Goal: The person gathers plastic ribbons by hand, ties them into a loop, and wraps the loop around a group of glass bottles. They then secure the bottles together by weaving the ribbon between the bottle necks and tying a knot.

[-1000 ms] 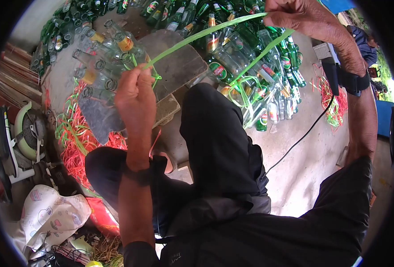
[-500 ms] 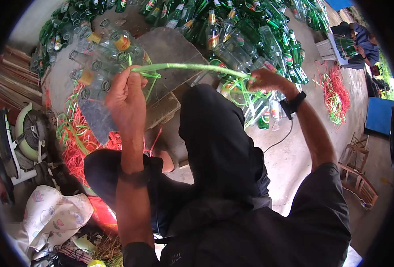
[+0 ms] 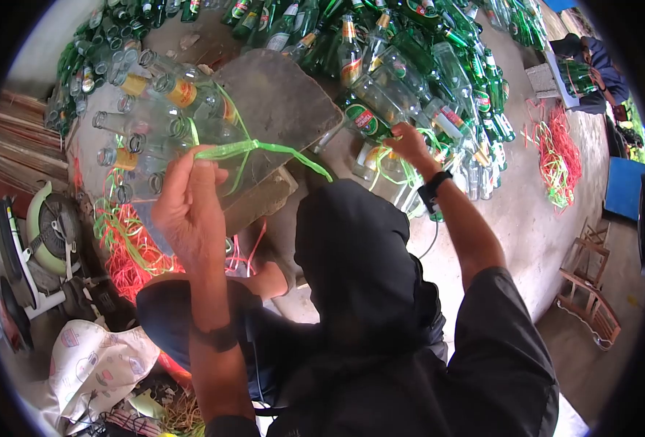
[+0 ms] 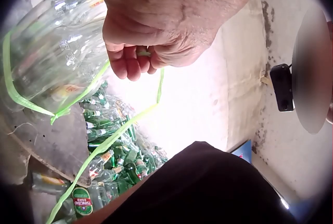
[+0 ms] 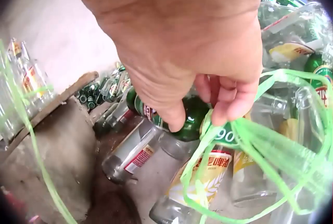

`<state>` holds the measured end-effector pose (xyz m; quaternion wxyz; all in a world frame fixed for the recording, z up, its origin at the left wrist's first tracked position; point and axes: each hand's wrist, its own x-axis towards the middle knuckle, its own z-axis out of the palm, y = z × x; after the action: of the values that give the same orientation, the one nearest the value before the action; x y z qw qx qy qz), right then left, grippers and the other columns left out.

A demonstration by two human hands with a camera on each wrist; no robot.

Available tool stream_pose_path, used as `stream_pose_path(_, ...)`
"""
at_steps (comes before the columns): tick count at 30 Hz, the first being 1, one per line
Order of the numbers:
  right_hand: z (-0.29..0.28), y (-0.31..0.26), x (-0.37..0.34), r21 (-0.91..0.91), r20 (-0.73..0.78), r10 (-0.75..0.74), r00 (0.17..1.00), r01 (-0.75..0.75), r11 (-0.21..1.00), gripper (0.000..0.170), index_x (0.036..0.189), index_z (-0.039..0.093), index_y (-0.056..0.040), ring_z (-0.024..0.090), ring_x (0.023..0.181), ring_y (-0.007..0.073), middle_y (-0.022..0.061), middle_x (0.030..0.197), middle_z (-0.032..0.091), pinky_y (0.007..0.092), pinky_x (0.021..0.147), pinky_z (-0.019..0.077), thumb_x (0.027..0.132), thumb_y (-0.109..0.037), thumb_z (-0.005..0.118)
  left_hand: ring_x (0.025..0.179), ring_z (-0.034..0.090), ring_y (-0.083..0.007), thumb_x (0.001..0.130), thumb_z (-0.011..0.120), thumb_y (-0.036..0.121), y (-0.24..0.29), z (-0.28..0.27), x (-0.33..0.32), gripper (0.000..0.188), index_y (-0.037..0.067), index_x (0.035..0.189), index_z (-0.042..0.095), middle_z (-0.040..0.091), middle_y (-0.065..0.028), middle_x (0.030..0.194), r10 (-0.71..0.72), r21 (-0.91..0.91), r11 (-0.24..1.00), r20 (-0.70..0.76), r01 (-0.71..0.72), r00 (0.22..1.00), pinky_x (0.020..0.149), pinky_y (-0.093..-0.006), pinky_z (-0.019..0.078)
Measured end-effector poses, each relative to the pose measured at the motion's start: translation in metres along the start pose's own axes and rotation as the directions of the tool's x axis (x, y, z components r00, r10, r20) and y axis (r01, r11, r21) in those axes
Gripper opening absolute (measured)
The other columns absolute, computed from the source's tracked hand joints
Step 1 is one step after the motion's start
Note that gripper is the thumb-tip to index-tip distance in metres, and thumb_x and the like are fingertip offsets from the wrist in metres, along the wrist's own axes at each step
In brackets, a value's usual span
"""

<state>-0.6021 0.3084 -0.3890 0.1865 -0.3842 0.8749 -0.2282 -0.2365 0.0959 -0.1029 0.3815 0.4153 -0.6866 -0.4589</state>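
In the head view, my left hand point(image 3: 191, 200) pinches a light green plastic strip point(image 3: 293, 151) between thumb and fingers. A small knot shows in the strip, and its loose end hangs toward the knee. The strip joins a band around a bundle of clear glass bottles point(image 3: 184, 95) standing on a dark slab point(image 3: 278, 95). In the right wrist view, my right hand point(image 5: 192, 52) reaches over a green bottle point(image 5: 193, 114), thumb and fingers apart. Its fingertips are at a cluster of green strips point(image 5: 260, 146) lying over bottles with yellow labels point(image 5: 208, 177).
Many green bottles point(image 3: 322, 22) lie piled behind the slab. Red and green strips point(image 3: 129, 251) are heaped at the left, with another heap point(image 3: 557, 156) at the right. A fan point(image 3: 53, 226) stands at far left. Another person point(image 3: 595, 69) sits at far right, holding bottles.
My right hand has come down from upper right and let go of the strip's far end, reaching the strips on the bottles. My left hand moved down and left, still holding the strip.
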Motion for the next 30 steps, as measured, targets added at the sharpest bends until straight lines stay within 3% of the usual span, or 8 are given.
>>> stream_pose_path(3, 0.008, -0.041, -0.014, -0.228, -0.101, 0.113, 0.989, -0.133, 0.965, 0.055, 0.120, 0.057, -0.0067, 0.068, 0.100, 0.0406, 0.0200, 0.103, 0.070, 0.0483, 0.083, 0.0540, 0.079, -0.036, 0.080, 0.081, 0.063, -0.0097, 0.098, 0.061, 0.003, -0.001, -0.001, 0.000, 0.018, -0.003, 0.112, 0.071, 0.066, -0.0036, 0.087, -0.022, 0.020, 1.000, -0.011, 0.022, 1.000, 0.075, -0.0238, 0.0487)
stream_pose_path(4, 0.011, -0.044, -0.012, -0.227, -0.101, 0.111, 0.989, -0.131, 0.965, 0.055, 0.120, 0.057, -0.0067, 0.068, 0.100, 0.0406, 0.0200, 0.103, 0.070, 0.0483, 0.083, 0.0540, 0.079, -0.036, 0.080, 0.080, 0.063, -0.0095, 0.098, 0.061, 0.002, -0.001, 0.000, 0.000, 0.018, -0.002, 0.112, 0.071, 0.066, -0.0031, 0.086, -0.017, 0.025, 1.000, -0.017, 0.017, 1.000, 0.074, -0.0235, 0.0482)
stream_pose_path(6, 0.018, -0.046, -0.011, -0.268, -0.027, 0.282, 0.959, -0.278, 0.922, 0.059, 0.121, 0.055, -0.0078, 0.068, 0.102, 0.0397, 0.0204, 0.107, 0.070, 0.0499, 0.082, 0.0536, 0.077, -0.038, 0.081, 0.080, 0.062, -0.0095, 0.098, 0.061, 0.002, 0.001, -0.001, 0.000, 0.018, -0.002, 0.112, 0.071, 0.066, -0.0030, 0.085, 0.000, 0.044, 0.999, -0.013, 0.001, 1.000, 0.073, -0.0236, 0.0478)
stream_pose_path(10, 0.027, -0.048, -0.011, -0.348, -0.041, 0.233, 0.972, -0.233, 0.908, 0.059, 0.118, 0.055, -0.0069, 0.070, 0.098, 0.0400, 0.0209, 0.100, 0.071, 0.0526, 0.080, 0.0531, 0.073, -0.037, 0.081, 0.079, 0.062, -0.0097, 0.097, 0.062, 0.000, 0.000, 0.000, 0.000, 0.018, -0.002, 0.112, 0.071, 0.065, -0.0026, 0.084, 0.028, 0.032, 0.999, -0.011, -0.027, 1.000, 0.072, -0.0237, 0.0468)
stream_pose_path(16, 0.015, -0.056, -0.017, -0.211, 0.003, 0.276, 0.961, -0.270, 0.940, 0.048, 0.106, 0.060, -0.0040, 0.069, 0.093, 0.0414, 0.0208, 0.094, 0.070, 0.0513, 0.079, 0.0524, 0.072, -0.033, 0.077, 0.078, 0.061, -0.0099, 0.096, 0.062, -0.002, -0.002, -0.001, 0.000, 0.019, 0.000, 0.113, 0.071, 0.064, -0.0025, 0.085, 0.044, 0.043, 0.998, -0.001, -0.044, 0.999, 0.071, -0.0236, 0.0466)
stream_pose_path(18, 0.009, -0.054, -0.022, -0.183, -0.039, 0.156, 0.987, -0.161, 0.970, 0.048, 0.107, 0.060, -0.0045, 0.069, 0.091, 0.0416, 0.0207, 0.094, 0.070, 0.0510, 0.077, 0.0523, 0.074, -0.034, 0.077, 0.078, 0.061, -0.0099, 0.096, 0.062, -0.001, -0.003, -0.001, 0.000, 0.019, 0.000, 0.113, 0.071, 0.064, -0.0025, 0.085, 0.044, 0.034, 0.998, -0.001, -0.044, 0.999, 0.071, -0.0237, 0.0466)
stream_pose_path(22, -0.005, -0.046, -0.033, -0.139, -0.107, 0.093, 0.990, -0.107, 0.984, 0.047, 0.105, 0.061, -0.0045, 0.069, 0.088, 0.0410, 0.0201, 0.092, 0.071, 0.0498, 0.076, 0.0524, 0.076, -0.037, 0.077, 0.078, 0.061, -0.0096, 0.097, 0.062, -0.001, -0.005, -0.001, 0.001, 0.017, -0.001, 0.112, 0.071, 0.064, -0.0026, 0.085, 0.051, 0.019, 0.998, 0.007, -0.052, 0.999, 0.072, -0.0236, 0.0469)
stream_pose_path(30, -0.030, -0.030, -0.017, -0.050, -0.225, 0.320, 0.920, -0.339, 0.940, 0.053, 0.105, 0.065, -0.0027, 0.071, 0.088, 0.0394, 0.0211, 0.091, 0.073, 0.0475, 0.079, 0.0540, 0.074, -0.044, 0.079, 0.079, 0.060, -0.0089, 0.097, 0.062, -0.001, -0.001, -0.002, -0.001, 0.016, -0.003, 0.111, 0.070, 0.064, -0.0026, 0.086, 0.024, 0.015, 1.000, 0.019, -0.024, 1.000, 0.072, -0.0234, 0.0472)
